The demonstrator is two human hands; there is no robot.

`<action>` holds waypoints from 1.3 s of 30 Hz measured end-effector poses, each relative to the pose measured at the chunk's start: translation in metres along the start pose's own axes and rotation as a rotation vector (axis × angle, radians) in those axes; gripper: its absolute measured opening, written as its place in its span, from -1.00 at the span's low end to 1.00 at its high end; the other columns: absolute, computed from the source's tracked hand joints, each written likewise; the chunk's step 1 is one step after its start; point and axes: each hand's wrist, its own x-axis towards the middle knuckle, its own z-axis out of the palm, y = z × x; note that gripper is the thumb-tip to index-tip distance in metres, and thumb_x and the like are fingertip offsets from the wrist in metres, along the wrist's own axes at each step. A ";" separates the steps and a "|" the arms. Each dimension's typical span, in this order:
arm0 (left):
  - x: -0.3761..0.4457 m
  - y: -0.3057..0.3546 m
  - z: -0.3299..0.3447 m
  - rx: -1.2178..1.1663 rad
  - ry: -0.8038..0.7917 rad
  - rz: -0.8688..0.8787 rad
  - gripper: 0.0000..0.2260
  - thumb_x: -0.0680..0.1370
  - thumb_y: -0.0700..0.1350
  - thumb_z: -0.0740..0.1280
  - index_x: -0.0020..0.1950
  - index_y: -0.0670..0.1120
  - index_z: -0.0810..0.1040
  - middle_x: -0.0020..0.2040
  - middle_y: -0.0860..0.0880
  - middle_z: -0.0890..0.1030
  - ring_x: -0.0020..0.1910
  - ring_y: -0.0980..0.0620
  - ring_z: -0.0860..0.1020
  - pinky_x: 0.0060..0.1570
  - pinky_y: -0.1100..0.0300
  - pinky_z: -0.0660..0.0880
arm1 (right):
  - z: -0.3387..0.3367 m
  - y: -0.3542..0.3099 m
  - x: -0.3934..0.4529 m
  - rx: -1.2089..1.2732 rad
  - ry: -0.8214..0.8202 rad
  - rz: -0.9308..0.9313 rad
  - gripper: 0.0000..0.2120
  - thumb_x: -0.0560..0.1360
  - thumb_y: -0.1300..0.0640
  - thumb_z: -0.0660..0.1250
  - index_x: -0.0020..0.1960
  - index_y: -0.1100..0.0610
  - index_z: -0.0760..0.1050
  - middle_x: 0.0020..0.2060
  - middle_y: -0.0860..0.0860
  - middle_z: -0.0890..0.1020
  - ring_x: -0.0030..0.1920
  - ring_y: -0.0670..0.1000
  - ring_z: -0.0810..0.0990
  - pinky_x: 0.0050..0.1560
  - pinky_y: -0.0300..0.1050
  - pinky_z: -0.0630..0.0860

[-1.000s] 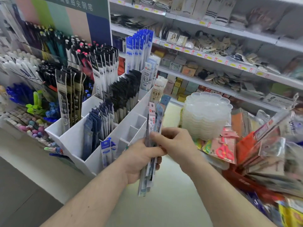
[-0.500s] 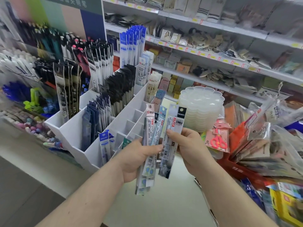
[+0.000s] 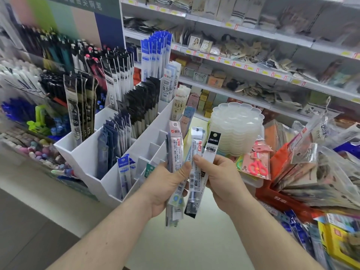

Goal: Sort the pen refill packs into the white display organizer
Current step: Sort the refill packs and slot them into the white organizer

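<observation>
2 hands: left hand [image 3: 165,184] grips refill packs [image 3: 176,162], right hand [image 3: 220,178] pinches 2; white organizer [image 3: 85,158] left, plastic trays [image 3: 236,129] behind.

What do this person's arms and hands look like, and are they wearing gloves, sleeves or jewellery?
Both arms are bare up to the frame's lower edge, with no sleeve showing. The left hand and the right hand wear no gloves, and no rings, watch or bracelet are visible. The nails look short and unpainted.
</observation>
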 end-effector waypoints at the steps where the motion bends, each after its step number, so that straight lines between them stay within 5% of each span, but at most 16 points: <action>1: 0.000 0.001 0.000 -0.004 -0.004 -0.010 -0.46 0.38 0.12 0.43 0.28 -0.12 0.55 0.04 -0.16 0.71 -0.05 -0.19 0.67 -0.12 -0.07 0.62 | 0.001 0.001 0.000 0.002 0.010 0.002 -0.89 0.56 0.23 0.37 -0.02 0.24 0.66 -0.09 0.23 0.72 -0.16 0.22 0.68 -0.01 0.34 0.58; 5: 0.001 0.004 0.001 -0.102 0.004 -0.085 -0.54 0.44 0.09 0.41 0.24 -0.14 0.58 -0.09 -0.11 0.67 -0.25 -0.01 0.55 -0.45 0.24 0.44 | 0.000 0.003 0.001 0.011 0.057 -0.001 -0.88 0.57 0.24 0.36 0.01 0.28 0.63 -0.11 0.22 0.72 -0.16 0.23 0.70 -0.03 0.31 0.61; 9: 0.002 0.003 0.000 -0.152 -0.034 -0.144 -0.57 0.46 -0.08 0.39 0.29 -0.21 0.57 -0.03 -0.15 0.62 -0.23 0.00 0.53 -0.48 0.27 0.39 | -0.001 0.002 0.000 0.019 0.077 -0.012 -0.89 0.57 0.24 0.35 0.01 0.26 0.64 -0.11 0.21 0.73 -0.12 0.25 0.71 -0.05 0.23 0.64; 12: 0.000 0.004 0.000 -0.177 -0.027 -0.112 -0.74 0.40 -0.15 0.41 0.07 -0.19 0.60 -0.16 -0.10 0.62 -0.35 0.05 0.56 -0.50 0.28 0.39 | -0.001 0.002 0.000 0.044 0.098 -0.011 -0.88 0.58 0.24 0.34 0.01 0.25 0.64 -0.09 0.20 0.73 -0.03 0.30 0.70 0.03 0.26 0.63; 16: 0.000 0.002 0.002 -0.111 0.068 -0.007 -0.81 0.31 -0.15 0.48 -0.19 -0.08 0.49 -0.36 0.01 0.56 -0.33 0.05 0.54 -0.35 0.19 0.45 | -0.001 0.002 -0.002 0.079 0.118 -0.019 -0.87 0.59 0.27 0.31 -0.01 0.21 0.64 -0.09 0.16 0.74 -0.04 0.20 0.72 0.06 0.17 0.63; 20: 0.000 -0.001 0.007 0.024 0.135 0.099 -0.93 0.51 -0.25 0.44 -0.13 -0.11 0.60 -0.23 0.02 0.69 -0.17 0.09 0.66 -0.07 0.20 0.54 | 0.001 0.004 -0.004 0.004 0.092 -0.050 -0.85 0.61 0.27 0.29 0.04 0.20 0.64 -0.08 0.11 0.74 -0.03 0.13 0.73 0.09 0.16 0.63; 25: -0.001 -0.003 0.005 0.125 0.187 0.131 -0.83 0.45 -0.40 0.44 -0.13 -0.13 0.59 -0.17 -0.11 0.67 -0.13 0.02 0.65 -0.02 0.15 0.57 | 0.003 0.002 -0.008 -0.084 0.086 -0.091 -0.76 0.63 0.27 0.21 0.05 0.10 0.65 -0.06 0.04 0.75 0.01 0.09 0.72 0.07 0.11 0.65; 30: -0.004 -0.003 0.004 0.141 0.219 0.149 -0.80 0.42 -0.35 0.51 -0.10 -0.10 0.58 -0.19 -0.04 0.69 -0.16 0.03 0.68 0.02 0.07 0.61 | 0.002 0.004 -0.008 -0.146 0.131 -0.104 -0.83 0.42 0.42 0.31 -0.09 0.25 0.62 -0.11 0.21 0.71 -0.03 0.31 0.66 0.04 0.27 0.62; 34: -0.008 -0.004 0.007 0.168 0.234 0.153 -0.86 0.44 -0.22 0.54 -0.12 -0.07 0.62 -0.28 -0.01 0.66 -0.31 0.05 0.58 -0.28 0.13 0.53 | 0.004 0.005 -0.013 -0.066 0.053 -0.150 -0.90 0.55 0.32 0.35 0.02 0.18 0.60 -0.14 0.12 0.73 -0.06 0.13 0.72 -0.09 0.04 0.68; 37: -0.009 -0.004 0.007 0.162 0.285 0.126 -0.90 0.46 -0.12 0.55 -0.11 -0.03 0.66 -0.18 -0.09 0.72 -0.20 -0.06 0.65 -0.19 0.01 0.60 | 0.006 0.003 -0.017 0.057 -0.026 -0.088 -0.88 0.64 0.23 0.24 0.02 0.19 0.55 -0.23 0.04 0.74 -0.15 -0.03 0.73 -0.25 -0.16 0.63; 39: -0.011 -0.002 0.007 0.164 0.322 0.122 -0.92 0.49 -0.08 0.51 -0.09 -0.01 0.63 -0.17 -0.09 0.72 -0.21 -0.03 0.65 -0.20 0.03 0.60 | 0.007 0.005 -0.016 0.040 -0.045 -0.087 -0.85 0.64 0.26 0.21 0.01 0.18 0.56 -0.20 0.04 0.74 -0.11 -0.04 0.73 -0.16 -0.12 0.66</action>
